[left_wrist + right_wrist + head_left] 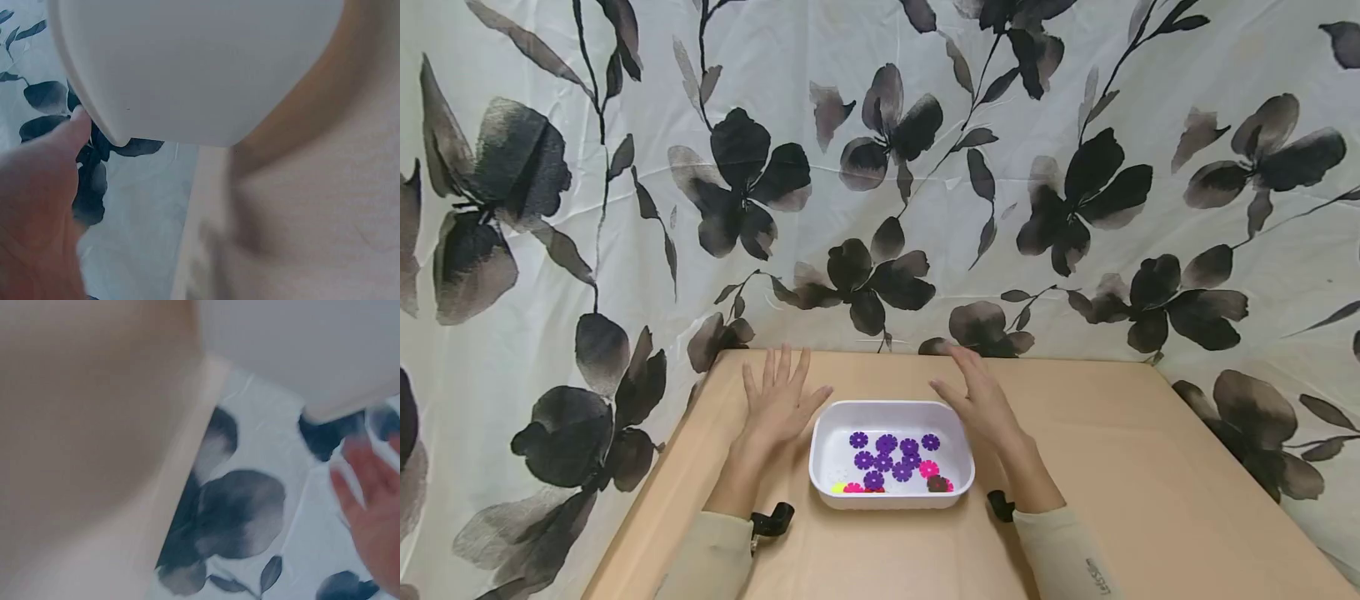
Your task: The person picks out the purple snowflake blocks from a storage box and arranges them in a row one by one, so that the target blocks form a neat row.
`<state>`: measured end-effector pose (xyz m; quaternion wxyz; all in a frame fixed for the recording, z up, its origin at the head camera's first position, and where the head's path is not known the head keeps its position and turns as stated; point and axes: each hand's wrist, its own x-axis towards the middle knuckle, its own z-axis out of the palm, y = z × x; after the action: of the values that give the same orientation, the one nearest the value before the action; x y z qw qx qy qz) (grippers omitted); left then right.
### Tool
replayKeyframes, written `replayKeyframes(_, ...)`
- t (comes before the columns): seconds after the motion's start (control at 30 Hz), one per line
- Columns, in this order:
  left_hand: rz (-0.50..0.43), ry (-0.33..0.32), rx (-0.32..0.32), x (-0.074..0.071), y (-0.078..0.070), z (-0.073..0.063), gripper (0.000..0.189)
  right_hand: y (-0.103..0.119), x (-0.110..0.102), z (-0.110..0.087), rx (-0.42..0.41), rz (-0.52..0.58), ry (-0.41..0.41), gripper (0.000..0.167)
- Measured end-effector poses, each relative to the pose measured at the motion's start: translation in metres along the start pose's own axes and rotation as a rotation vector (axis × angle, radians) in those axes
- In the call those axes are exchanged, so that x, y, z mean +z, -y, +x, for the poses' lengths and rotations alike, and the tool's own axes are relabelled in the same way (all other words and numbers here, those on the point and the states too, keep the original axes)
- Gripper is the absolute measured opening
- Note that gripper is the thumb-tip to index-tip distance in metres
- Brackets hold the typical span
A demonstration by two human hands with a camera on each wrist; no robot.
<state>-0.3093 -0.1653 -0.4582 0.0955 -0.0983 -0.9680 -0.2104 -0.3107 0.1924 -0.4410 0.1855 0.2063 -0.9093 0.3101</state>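
from my station the head view shows a white cloth (958, 217) with dark printed flowers at twelve o'clock, behind a pale wooden table (1120, 450). pale sleeves (707, 557) reach in from seven and five o'clock. the white tray (891, 502) sits on the table, just below centre. my left hand (777, 407) is at the tray's ten o'clock, wide, fingers spread; my right hand (988, 403) is at its two o'clock, also wide, thumb apart from the fingers. both are near the rim; i cannot tell whether either touches it. inside the tray, purple flower pieces (887, 443) lie scattered about the middle, with a pink piece (928, 469) at four o'clock, a brown piece (937, 483) near five and a yellow piece (838, 489) at seven.
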Motion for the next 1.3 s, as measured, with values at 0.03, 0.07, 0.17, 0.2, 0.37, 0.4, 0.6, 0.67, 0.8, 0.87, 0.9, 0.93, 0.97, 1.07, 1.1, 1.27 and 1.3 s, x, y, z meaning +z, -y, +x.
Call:
replayKeyframes(0.03,-0.105,0.059,0.019,0.001,0.001,0.001,0.088,0.005,0.001,0.001,-0.023,0.07,0.027,0.056)
replayKeyframes(0.07,-0.236,0.129,0.045,0.003,0.002,0.002,0.087,0.01,0.002,0.001,-0.035,0.12,0.069,0.046)
replayKeyframes(0.17,-0.58,0.335,0.088,0.013,0.008,0.005,0.091,0.021,0.009,0.001,-0.053,0.158,0.242,0.024)
replayKeyframes(0.2,-0.658,0.393,0.096,0.017,0.011,0.006,0.092,0.024,0.012,0.001,-0.058,0.141,0.298,0.021)
replayKeyframes(0.37,-0.841,0.507,0.109,0.033,0.019,0.005,0.076,0.03,0.031,-0.002,-0.103,0.009,0.482,0.024)
replayKeyframes(0.4,-0.876,0.506,0.107,0.034,0.02,0.005,0.073,0.031,0.034,-0.003,-0.122,-0.031,0.502,0.026)
replayKeyframes(0.6,-1.017,0.516,0.064,0.035,0.021,0.002,0.058,0.03,0.047,-0.009,-0.217,-0.29,0.525,0.025)
replayKeyframes(0.67,-1.035,0.52,0.053,0.034,0.022,0.002,0.056,0.03,0.048,-0.01,-0.224,-0.321,0.516,0.021)
replayKeyframes(0.8,-1.05,0.519,0.025,0.035,0.023,0.002,0.053,0.032,0.049,-0.01,-0.218,-0.324,0.525,0.015)
replayKeyframes(0.87,-1.05,0.524,0.017,0.034,0.024,0.001,0.053,0.035,0.048,-0.011,-0.205,-0.309,0.541,0.013)
replayKeyframes(0.9,-1.05,0.526,0.015,0.034,0.025,0.001,0.053,0.036,0.048,-0.011,-0.195,-0.298,0.55,0.013)
replayKeyframes(0.93,-1.051,0.527,0.016,0.035,0.025,0.001,0.054,0.037,0.047,-0.012,-0.186,-0.287,0.56,0.013)
replayKeyframes(0.97,-1.051,0.528,0.017,0.034,0.025,0.001,0.055,0.038,0.047,-0.012,-0.176,-0.279,0.567,0.013)
replayKeyframes(1.07,-1.051,0.526,0.021,0.034,0.027,0.0,0.058,0.04,0.048,-0.013,-0.142,-0.249,0.58,0.014)
replayKeyframes(1.1,-1.052,0.526,0.019,0.034,0.027,0.0,0.058,0.04,0.048,-0.013,-0.131,-0.233,0.581,0.013)
replayKeyframes(1.27,-1.045,0.527,0.027,0.032,0.029,-0.001,0.055,0.04,0.044,-0.011,-0.066,-0.066,0.534,0.006)
replayKeyframes(1.3,-1.045,0.528,0.027,0.031,0.03,-0.001,0.054,0.041,0.041,-0.01,-0.047,-0.016,0.51,0.007)
